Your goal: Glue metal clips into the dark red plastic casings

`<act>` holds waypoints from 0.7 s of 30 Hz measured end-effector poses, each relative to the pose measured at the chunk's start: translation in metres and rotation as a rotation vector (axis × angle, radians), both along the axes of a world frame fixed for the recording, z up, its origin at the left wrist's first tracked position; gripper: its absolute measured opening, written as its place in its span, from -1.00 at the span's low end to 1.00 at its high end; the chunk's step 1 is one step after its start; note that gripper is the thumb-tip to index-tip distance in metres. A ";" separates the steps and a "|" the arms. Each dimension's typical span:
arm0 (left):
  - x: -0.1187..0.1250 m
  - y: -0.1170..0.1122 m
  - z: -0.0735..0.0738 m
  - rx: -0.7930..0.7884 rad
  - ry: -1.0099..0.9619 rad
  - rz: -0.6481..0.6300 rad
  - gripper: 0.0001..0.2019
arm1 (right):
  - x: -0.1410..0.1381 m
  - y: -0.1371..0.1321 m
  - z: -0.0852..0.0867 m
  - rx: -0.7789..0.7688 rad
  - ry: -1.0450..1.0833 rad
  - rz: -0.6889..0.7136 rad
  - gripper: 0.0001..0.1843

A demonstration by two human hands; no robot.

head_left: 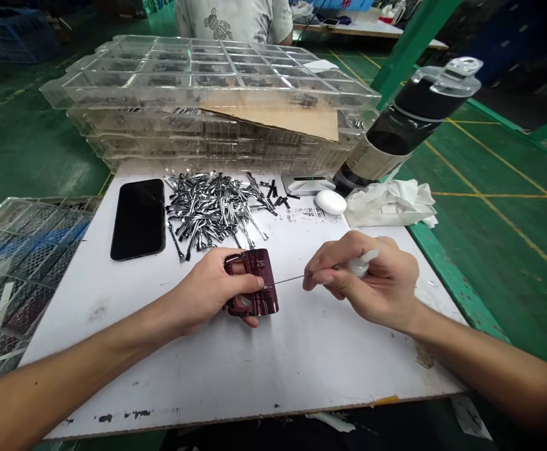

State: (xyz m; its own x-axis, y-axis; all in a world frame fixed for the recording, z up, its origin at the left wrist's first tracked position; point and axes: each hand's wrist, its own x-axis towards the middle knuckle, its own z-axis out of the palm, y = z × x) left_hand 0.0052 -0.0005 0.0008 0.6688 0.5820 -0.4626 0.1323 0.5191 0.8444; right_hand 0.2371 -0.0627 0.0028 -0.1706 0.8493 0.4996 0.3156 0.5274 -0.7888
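Observation:
My left hand point(212, 288) grips a dark maroon hair clip point(254, 282) and holds it just above the white tabletop point(264, 369). My right hand point(371, 279) is closed around a small white bottle with a long thin metal needle tip point(287, 280). The needle's end touches the right edge of the hair clip. A heap of shiny metal clip springs point(214, 210) lies on the table just behind my hands.
A black phone point(138, 218) lies at the left. Stacked clear compartment trays point(207, 106) with a cardboard sheet point(282, 119) stand at the back, another tray point(14, 263) at the left. A dark water bottle point(409, 119), white earbud case point(330, 202), crumpled tissue point(390, 203) sit right. A person stands behind.

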 end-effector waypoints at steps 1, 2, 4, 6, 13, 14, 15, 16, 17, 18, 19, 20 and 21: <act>0.000 0.000 0.001 0.001 0.005 -0.003 -0.90 | 0.000 0.000 0.000 0.000 -0.009 -0.002 -0.95; 0.001 0.000 0.001 0.003 0.012 -0.006 -0.90 | 0.000 0.000 0.000 0.003 -0.010 -0.005 -0.94; 0.002 0.001 0.002 0.007 0.024 -0.013 -0.89 | 0.000 -0.001 0.001 0.018 0.000 0.007 -0.92; 0.002 0.001 0.003 0.010 0.035 -0.017 -0.89 | 0.000 -0.001 0.002 0.022 -0.007 0.033 -0.88; 0.001 0.001 0.003 0.012 0.035 -0.022 -0.90 | 0.000 0.000 0.002 0.031 0.002 0.027 -0.90; 0.000 0.001 0.003 0.009 0.031 -0.027 -0.90 | 0.000 0.001 0.003 0.049 0.027 -0.010 -0.92; 0.000 0.001 0.002 0.007 0.024 -0.029 -0.90 | 0.001 0.002 0.004 0.072 0.056 -0.061 -0.94; 0.000 0.000 0.002 0.007 0.018 -0.029 -0.91 | 0.002 0.003 0.007 0.100 0.086 -0.118 -0.95; 0.000 0.000 0.002 0.006 0.012 -0.027 -0.91 | 0.003 0.005 0.010 0.128 0.107 -0.166 -0.94; 0.000 0.001 0.002 0.007 0.007 -0.023 -0.90 | 0.005 0.006 0.014 0.152 0.119 -0.207 -0.93; 0.000 0.001 0.002 0.006 0.004 -0.022 -0.89 | 0.007 0.008 0.018 0.163 0.124 -0.244 -0.91; 0.001 0.001 0.002 0.007 0.003 -0.023 -0.88 | 0.010 0.009 0.023 0.167 0.128 -0.273 -0.90; 0.001 0.001 0.003 0.011 0.005 -0.023 -0.87 | 0.013 0.011 0.028 0.169 0.137 -0.299 -0.90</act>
State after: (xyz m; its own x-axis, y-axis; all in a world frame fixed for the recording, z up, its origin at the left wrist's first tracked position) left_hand 0.0060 0.0000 0.0036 0.6802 0.5712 -0.4595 0.1483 0.5067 0.8493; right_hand 0.2497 -0.0522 0.0311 0.1509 0.7552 0.6379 0.3727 0.5542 -0.7443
